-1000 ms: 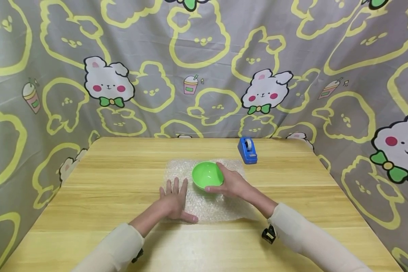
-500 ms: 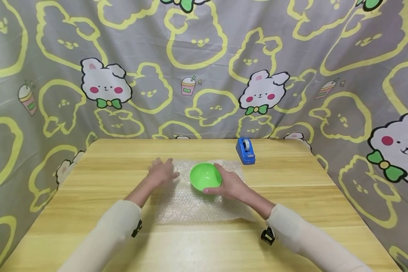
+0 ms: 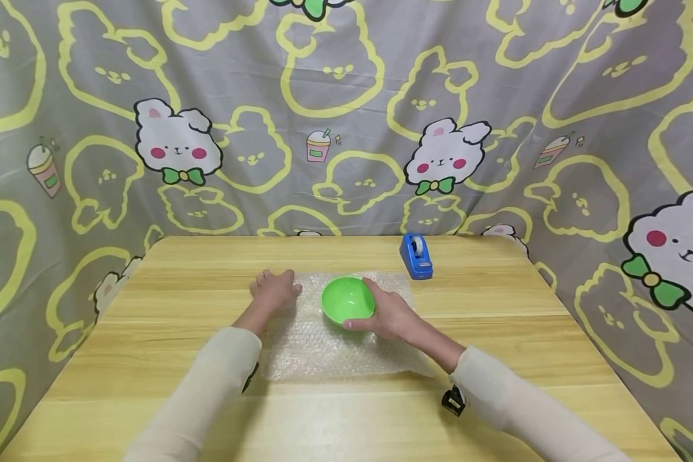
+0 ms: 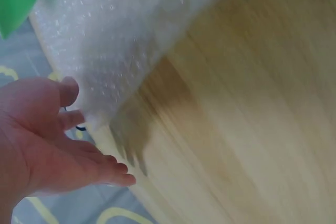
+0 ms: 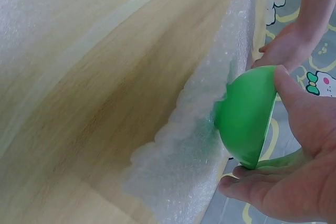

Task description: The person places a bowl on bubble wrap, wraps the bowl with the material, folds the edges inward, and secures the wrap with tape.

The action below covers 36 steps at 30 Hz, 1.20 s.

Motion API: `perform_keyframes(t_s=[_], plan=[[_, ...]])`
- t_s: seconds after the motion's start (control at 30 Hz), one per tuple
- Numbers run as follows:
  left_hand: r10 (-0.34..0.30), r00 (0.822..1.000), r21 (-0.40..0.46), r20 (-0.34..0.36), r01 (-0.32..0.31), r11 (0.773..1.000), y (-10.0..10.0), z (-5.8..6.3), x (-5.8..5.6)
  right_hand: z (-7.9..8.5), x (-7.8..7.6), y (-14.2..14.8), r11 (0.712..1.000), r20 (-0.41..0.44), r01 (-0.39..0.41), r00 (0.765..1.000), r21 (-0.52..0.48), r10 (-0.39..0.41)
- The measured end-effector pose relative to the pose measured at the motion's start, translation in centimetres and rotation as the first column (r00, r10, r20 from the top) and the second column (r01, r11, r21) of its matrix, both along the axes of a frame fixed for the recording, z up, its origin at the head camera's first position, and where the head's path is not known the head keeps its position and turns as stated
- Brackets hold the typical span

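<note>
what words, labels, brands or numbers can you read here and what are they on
No text can be read in any view.
Green label on the middle printed cup of the curtain: too small to tell if it bears lettering.
Pale patch on the blue tape dispenser: too small to read.
Green bowl and bubble wrap: no lettering shows.

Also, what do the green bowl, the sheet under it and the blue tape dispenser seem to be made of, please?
The green bowl looks like glossy plastic: small highlights shine inside. The clear sheet is likely plastic bubble wrap, shiny, with raised bubbles. The blue tape dispenser is probably moulded plastic, judging by its even colour; its finish is hard to tell.
</note>
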<state>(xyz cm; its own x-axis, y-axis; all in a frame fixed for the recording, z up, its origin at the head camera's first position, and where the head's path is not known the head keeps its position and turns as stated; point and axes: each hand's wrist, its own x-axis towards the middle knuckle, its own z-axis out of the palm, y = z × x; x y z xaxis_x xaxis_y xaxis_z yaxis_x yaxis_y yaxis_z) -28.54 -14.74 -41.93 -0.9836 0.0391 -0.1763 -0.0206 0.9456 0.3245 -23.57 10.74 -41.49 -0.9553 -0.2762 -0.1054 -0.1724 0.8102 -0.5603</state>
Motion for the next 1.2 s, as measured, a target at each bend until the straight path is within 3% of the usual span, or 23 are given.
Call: perform_keyframes(t_s=[0.17, 0.3, 0.53, 0.67, 0.77, 0.87, 1.07, 1.2], plan=[[0.058, 0.996, 0.033, -0.061, -0.056, 0.998, 0.3, -0.1, -0.5, 0.0, 0.0, 0.0, 1.000, -0.017, -0.007, 1.000, 0.002, 0.007], [0.084, 0.994, 0.188, -0.065, -0.071, 0.980, 0.5, 0.8, -0.7, 0.0, 0.1, 0.0, 1.000, -0.012, 0.002, 1.000, 0.002, -0.002], [0.036, 0.999, 0.426, 0.027, -0.044, 0.904, 1.2, 3.1, -0.5, 0.1, 0.2, 0.1, 1.000, -0.009, 0.010, 1.000, -0.005, -0.010], [-0.008, 0.995, 0.542, 0.096, -0.046, 0.839, 1.8, 4.2, 0.1, 0.1, 0.1, 0.1, 1.000, -0.016, -0.003, 1.000, -0.020, 0.003], [-0.041, 0.987, 0.599, 0.153, -0.059, 0.798, 2.3, 4.9, 0.4, 0.1, 0.1, 0.1, 1.000, -0.016, -0.009, 1.000, -0.022, 0.009], [-0.065, 0.982, 0.631, 0.178, -0.063, 0.774, 2.8, 5.5, 0.9, 0.2, 0.0, 0.1, 1.000, -0.015, -0.009, 1.000, -0.013, 0.009], [-0.105, 0.989, 0.624, 0.104, 0.017, 0.781, 3.9, 5.8, 1.6, 0.0, -0.1, 0.2, 1.000, -0.020, -0.013, 1.000, -0.014, 0.013], [-0.134, 0.987, 0.607, 0.092, 0.051, 0.793, 4.2, 5.7, 1.9, 0.0, -0.1, 0.2, 1.000, -0.020, -0.023, 1.000, -0.015, 0.023]])
